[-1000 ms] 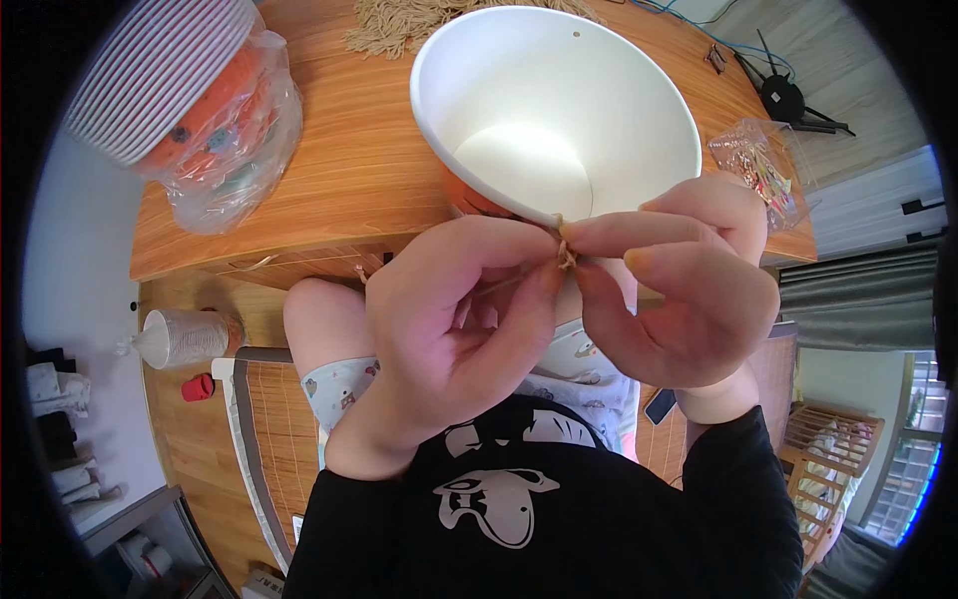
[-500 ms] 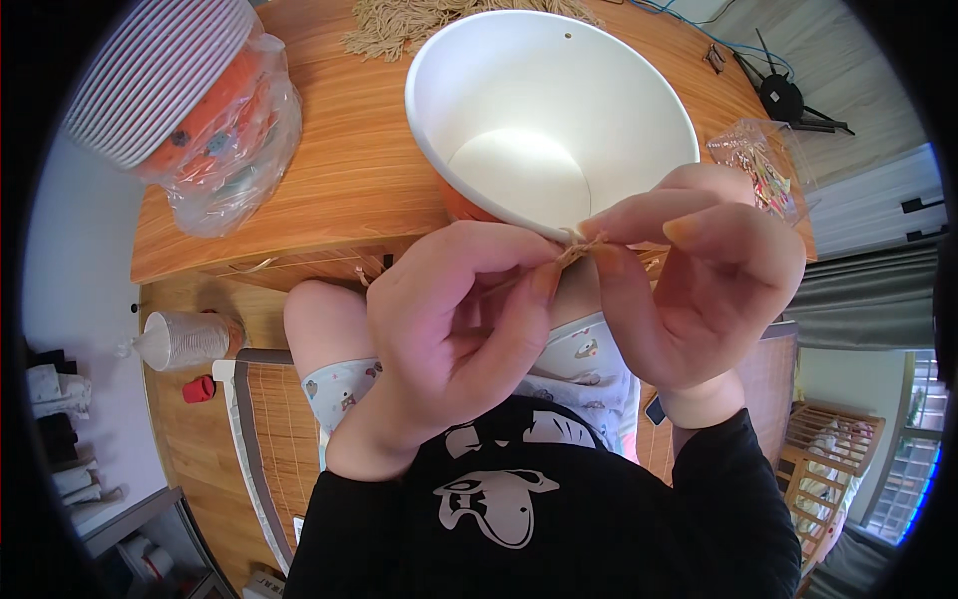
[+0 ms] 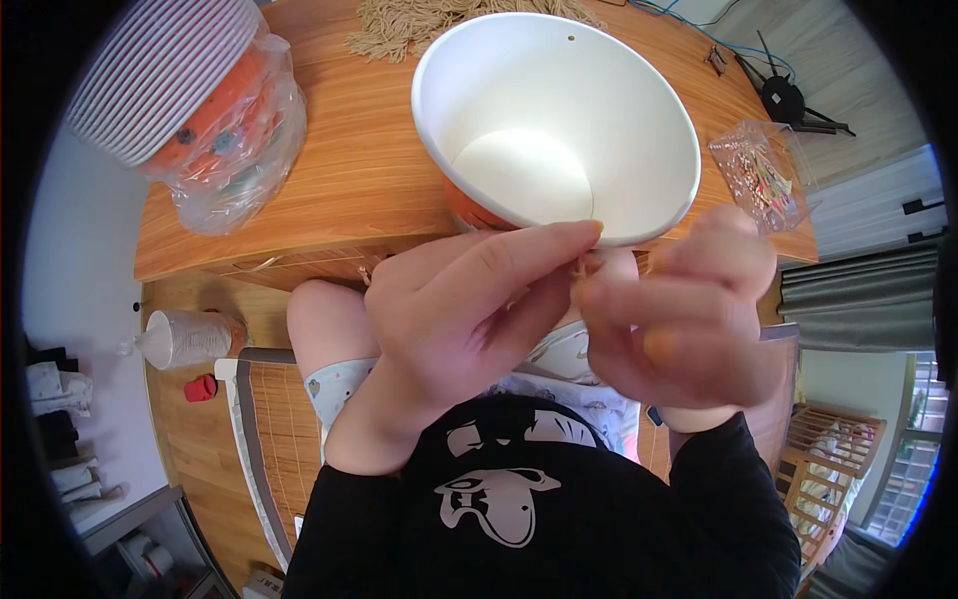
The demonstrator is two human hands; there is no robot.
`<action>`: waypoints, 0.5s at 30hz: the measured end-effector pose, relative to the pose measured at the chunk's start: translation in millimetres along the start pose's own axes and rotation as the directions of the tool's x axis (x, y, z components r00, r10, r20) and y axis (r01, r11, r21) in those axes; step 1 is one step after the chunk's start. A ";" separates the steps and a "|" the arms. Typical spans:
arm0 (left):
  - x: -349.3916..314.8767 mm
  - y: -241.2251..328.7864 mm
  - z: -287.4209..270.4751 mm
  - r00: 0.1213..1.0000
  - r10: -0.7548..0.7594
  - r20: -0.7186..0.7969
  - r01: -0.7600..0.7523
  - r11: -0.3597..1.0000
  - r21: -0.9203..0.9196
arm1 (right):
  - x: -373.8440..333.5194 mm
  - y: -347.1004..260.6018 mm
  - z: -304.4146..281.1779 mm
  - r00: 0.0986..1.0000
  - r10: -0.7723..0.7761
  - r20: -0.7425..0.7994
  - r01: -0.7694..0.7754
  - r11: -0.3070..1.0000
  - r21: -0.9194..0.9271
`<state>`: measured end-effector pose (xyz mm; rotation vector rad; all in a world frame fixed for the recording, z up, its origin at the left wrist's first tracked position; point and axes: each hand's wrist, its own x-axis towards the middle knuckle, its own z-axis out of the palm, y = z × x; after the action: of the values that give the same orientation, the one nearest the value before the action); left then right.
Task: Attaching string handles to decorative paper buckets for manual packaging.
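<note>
A large bucket [image 3: 639, 130], white inside and orange outside, tilts toward me at the table's front edge, with a small hole in its far wall. My left hand [image 3: 449, 319] is at its near rim. Its index finger reaches along the rim, and the other fingers close by a short bit of tan twisted cord [image 3: 586, 268]. On the other side of that cord, my right hand [image 3: 689, 319] is curled and smeared by motion, thumb and index finger beside the cord. Most of the cord is hidden by my fingers.
A pile of tan cords [image 3: 399, 30] lies behind the bucket on the wooden table [image 3: 349, 140]. Stacked buckets in clear plastic [image 3: 215, 110] stand at the left. A clear box of small pieces [image 3: 763, 180] and a black stand-like device [image 3: 781, 98] are at the right.
My left index finger has straightened onto the bucket's rim from a pinch on the cord. My right hand has curled inward, lower and blurred. The bucket has shifted slightly.
</note>
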<state>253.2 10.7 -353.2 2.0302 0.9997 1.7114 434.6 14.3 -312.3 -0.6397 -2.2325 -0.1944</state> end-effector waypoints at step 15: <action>5.3 -2.4 6.0 0.999 0.025 -0.029 -0.025 1.000 0.011 | -32.0 5.5 33.4 0.934 0.283 -0.219 -0.139 0.850 0.508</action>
<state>258.4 17.2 -352.3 2.0381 0.9992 1.7568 433.4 17.9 -358.7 -0.5334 -1.8082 0.3623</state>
